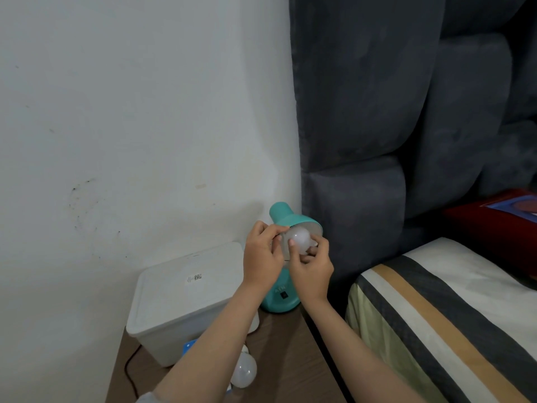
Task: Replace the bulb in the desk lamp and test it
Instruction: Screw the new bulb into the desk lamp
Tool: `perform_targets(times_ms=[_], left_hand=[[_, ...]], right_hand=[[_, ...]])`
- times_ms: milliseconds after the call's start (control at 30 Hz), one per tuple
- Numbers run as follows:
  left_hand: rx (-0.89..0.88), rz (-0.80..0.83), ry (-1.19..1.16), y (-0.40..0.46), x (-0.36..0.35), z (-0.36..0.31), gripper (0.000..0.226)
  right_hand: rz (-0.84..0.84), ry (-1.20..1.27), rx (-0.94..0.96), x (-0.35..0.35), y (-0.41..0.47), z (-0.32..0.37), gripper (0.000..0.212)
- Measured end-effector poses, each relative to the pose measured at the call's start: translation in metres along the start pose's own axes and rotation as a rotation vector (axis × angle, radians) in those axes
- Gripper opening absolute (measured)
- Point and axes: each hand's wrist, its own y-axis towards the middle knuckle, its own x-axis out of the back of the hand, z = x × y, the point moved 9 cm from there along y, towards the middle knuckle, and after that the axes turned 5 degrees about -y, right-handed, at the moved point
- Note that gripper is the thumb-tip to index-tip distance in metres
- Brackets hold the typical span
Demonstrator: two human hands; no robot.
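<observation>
A teal desk lamp (281,298) stands on the brown bedside table (286,344), its shade (286,215) tilted toward me. A white bulb (299,239) sits at the mouth of the shade. My right hand (312,269) grips the bulb from below with the fingers curled around it. My left hand (263,255) pinches the left rim of the shade, thumb against the bulb's side. Another white bulb (245,370) lies on the table near my left forearm.
A white lidded plastic box (186,298) stands left of the lamp. A black cable (130,370) runs along the table's left side. A blue item (189,346) peeks out beside the box. The grey padded headboard (363,141) and a striped bed (450,315) are on the right.
</observation>
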Motion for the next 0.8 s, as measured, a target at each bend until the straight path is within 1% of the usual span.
perform_targets(times_ms=[67, 167, 200, 267, 333, 400, 467, 567, 633, 700, 800], left_hand=[[-0.004, 0.006, 0.001, -0.001, 0.0, -0.001, 0.021], [-0.004, -0.002, -0.009, -0.001, 0.0, -0.002, 0.024], [-0.001, -0.005, -0.012, 0.0, 0.0, -0.002, 0.024], [-0.004, -0.004, -0.007, 0.0, 0.0, -0.002, 0.024], [-0.006, -0.004, 0.001, 0.0, 0.0, -0.002, 0.023], [-0.006, -0.001, 0.006, 0.0, 0.0, -0.002, 0.022], [-0.009, 0.002, 0.01, -0.001, 0.0, -0.002, 0.022], [-0.002, -0.003, 0.002, 0.0, 0.0, -0.001, 0.023], [-0.004, -0.001, 0.011, 0.0, -0.001, -0.001, 0.023], [-0.002, 0.001, 0.015, 0.0, -0.001, 0.0, 0.023], [-0.006, 0.003, 0.011, 0.0, -0.001, 0.0, 0.022]], right_hand=[[-0.008, -0.006, -0.015, 0.001, 0.001, 0.001, 0.045], [-0.011, -0.023, 0.067, -0.001, -0.001, 0.004, 0.056], [0.003, -0.021, 0.098, -0.003, -0.004, 0.005, 0.056], [0.01, -0.018, 0.104, -0.003, -0.005, 0.004, 0.049], [-0.005, -0.012, 0.058, 0.002, -0.003, 0.002, 0.042], [-0.005, 0.001, -0.007, 0.003, 0.0, 0.0, 0.041], [-0.005, -0.008, -0.017, 0.003, 0.001, 0.0, 0.046], [0.026, 0.009, 0.063, -0.002, -0.004, 0.005, 0.06], [0.037, -0.008, 0.068, -0.002, -0.003, 0.003, 0.054], [0.019, -0.019, 0.013, 0.002, 0.0, -0.001, 0.045], [0.02, -0.016, -0.059, 0.002, 0.005, -0.006, 0.044]])
